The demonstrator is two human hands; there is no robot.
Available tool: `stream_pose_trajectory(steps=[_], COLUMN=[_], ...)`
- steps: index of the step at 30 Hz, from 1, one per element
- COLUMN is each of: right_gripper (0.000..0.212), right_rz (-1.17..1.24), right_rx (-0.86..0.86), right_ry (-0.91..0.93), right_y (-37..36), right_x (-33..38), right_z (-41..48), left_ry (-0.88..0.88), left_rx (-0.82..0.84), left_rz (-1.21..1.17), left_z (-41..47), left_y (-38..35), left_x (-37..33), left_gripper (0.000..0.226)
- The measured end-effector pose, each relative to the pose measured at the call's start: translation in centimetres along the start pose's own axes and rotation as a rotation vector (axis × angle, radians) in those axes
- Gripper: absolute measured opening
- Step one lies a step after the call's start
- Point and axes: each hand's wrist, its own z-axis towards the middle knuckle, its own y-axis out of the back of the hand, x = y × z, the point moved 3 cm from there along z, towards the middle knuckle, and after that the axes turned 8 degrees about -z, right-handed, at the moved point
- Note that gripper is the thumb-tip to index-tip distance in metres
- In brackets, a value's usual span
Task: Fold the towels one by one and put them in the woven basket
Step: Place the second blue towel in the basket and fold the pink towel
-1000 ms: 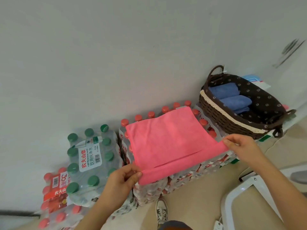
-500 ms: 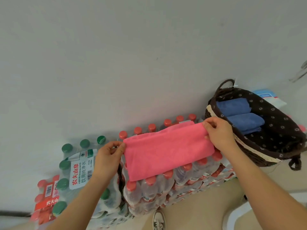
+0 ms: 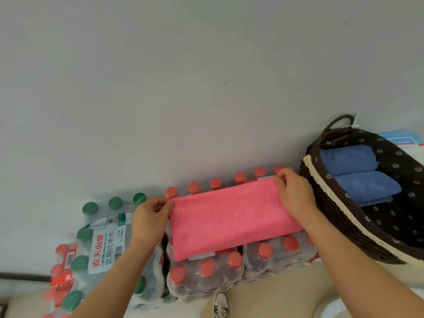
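Carried forward since earlier, left hand (image 3: 150, 216) and right hand (image 3: 294, 193) pinch pink towel (image 3: 231, 216) corners. Edges between the pinches should align.

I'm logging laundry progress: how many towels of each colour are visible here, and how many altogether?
pink towel: 1, lying on the bottle packs
blue towels: 2, inside the woven basket
Total: 3

Shrink-wrapped packs of red-capped plastic bottles (image 3: 206, 274), standing on the beige floor (image 3: 270, 299), are serving as the surface. A folded pink cloth towel (image 3: 229, 216) is lying flat across their caps, with a green-capped bottle pack (image 3: 103, 244) standing at nine o'clock.
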Motion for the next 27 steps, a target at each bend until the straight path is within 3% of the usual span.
stream_pose_trajectory(steps=[8, 12, 16, 22, 27], right_gripper=[0.015, 0.031, 0.024, 0.019, 0.018], right_rz=[-0.118, -0.042, -0.01, -0.012, 0.182], right_rx=[0.048, 0.27, 0.426, 0.444, 0.462], right_ry=[0.093, 0.086, 0.136, 0.08, -0.003], right_y=[-0.5, 0.3, 1.4, 0.7, 0.7], right_x=[0.1, -0.1, -0.1, 0.0, 0.4], right_z=[0.7, 1.4, 2.2, 3.0, 3.4], left_ry=[-0.07, -0.106, -0.051, 0.054, 0.086], left_rx=[0.018, 0.115, 0.187, 0.235, 0.238], left_rz=[0.252, 0.409, 0.355, 0.139, 0.029], left_z=[1.0, 1.3, 1.5, 1.9, 2.1], left_y=[0.1, 0.1, 0.1, 0.1, 0.5], left_x=[-0.3, -0.3, -0.2, 0.2, 0.2], left_gripper=[0.013, 0.015, 0.011, 0.006, 0.009])
